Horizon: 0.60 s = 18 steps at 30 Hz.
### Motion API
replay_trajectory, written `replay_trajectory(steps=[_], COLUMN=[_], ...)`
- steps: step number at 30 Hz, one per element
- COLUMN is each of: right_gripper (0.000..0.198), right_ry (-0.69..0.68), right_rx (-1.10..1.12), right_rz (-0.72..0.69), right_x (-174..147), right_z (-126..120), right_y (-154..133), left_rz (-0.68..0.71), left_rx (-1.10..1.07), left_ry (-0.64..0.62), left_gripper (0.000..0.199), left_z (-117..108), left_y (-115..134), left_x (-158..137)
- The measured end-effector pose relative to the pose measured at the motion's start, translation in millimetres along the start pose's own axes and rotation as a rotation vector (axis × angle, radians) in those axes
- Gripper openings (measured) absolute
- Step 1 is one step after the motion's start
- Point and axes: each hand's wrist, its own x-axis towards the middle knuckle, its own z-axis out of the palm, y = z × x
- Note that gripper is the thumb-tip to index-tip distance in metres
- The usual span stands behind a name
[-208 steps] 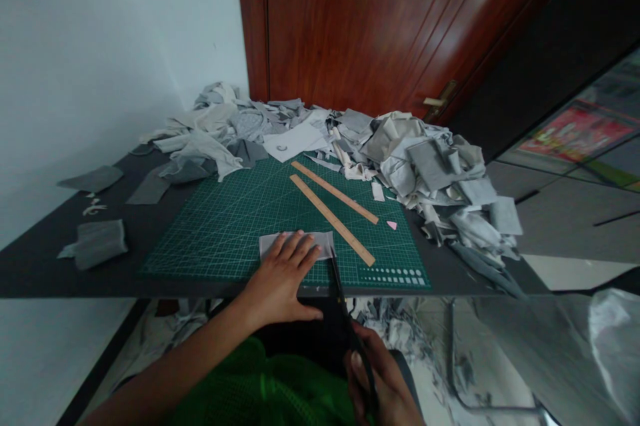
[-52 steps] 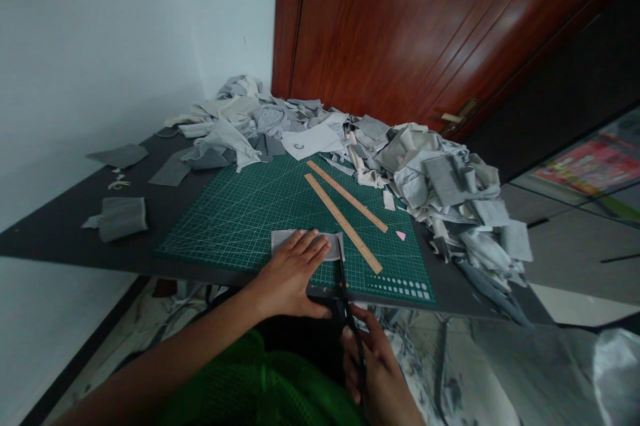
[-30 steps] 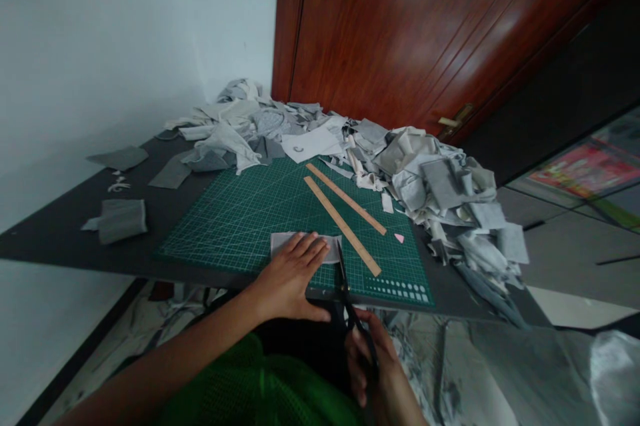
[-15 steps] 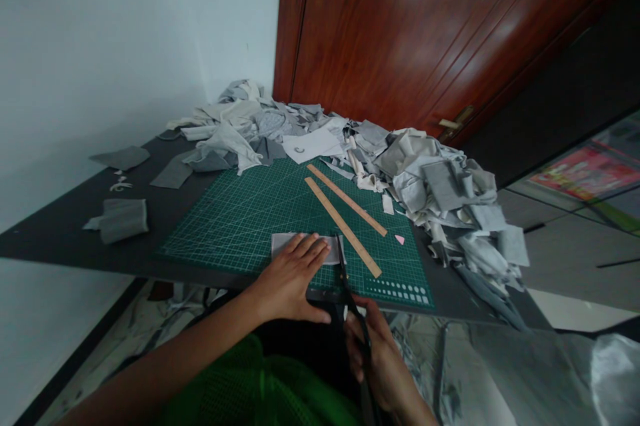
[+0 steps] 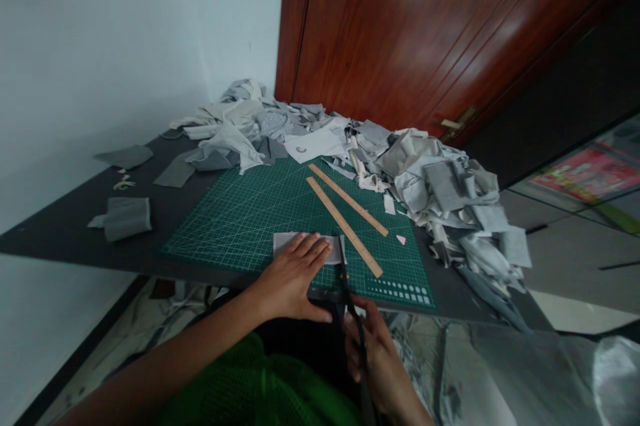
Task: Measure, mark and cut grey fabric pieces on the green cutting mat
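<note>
A small grey rectangle of fabric lies on the green cutting mat near the table's front edge. My left hand rests flat on it, fingers stretched and slightly spread, covering its middle. In my right hand is a pair of black scissors, fingers wrapped round the handles at the table edge. Their blades point away from me and lie across the right end of the fabric, looking nearly closed. Just right of the blades lies a wooden ruler.
A second wooden ruler lies behind the first. Heaps of grey and white fabric scraps line the back and right. A rolled grey piece sits at left. A pink scrap is on the mat. Behind stands a wooden door.
The scissor blades look closer together, and my right hand's grip has tightened slightly. My left hand and the fabric stay put; the whole view has shifted a little.
</note>
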Motion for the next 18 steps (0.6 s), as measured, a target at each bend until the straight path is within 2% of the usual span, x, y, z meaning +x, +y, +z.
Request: replay_trajectory(steps=[7, 13, 18], right_gripper=[0.078, 0.078, 0.073], right_ry=[0.036, 0.074, 0.083], right_rx=[0.030, 0.185, 0.269], right_rz=[0.007, 0.074, 0.119], right_x=[-1.5, -6.7, -24.8], right_z=[7.0, 7.9, -11.0], right_y=[-6.0, -11.1, 16.7], left_rz=[-0.005, 0.012, 0.047], left_rx=[0.008, 0.024, 0.024], left_ry=[-0.016, 0.020, 0.046], left_gripper=[0.126, 0.118, 0.108], left_z=[-2.6, -1.1, -5.2], left_y=[0.9, -0.3, 1.4], left_x=[0.2, -0.8, -2.3])
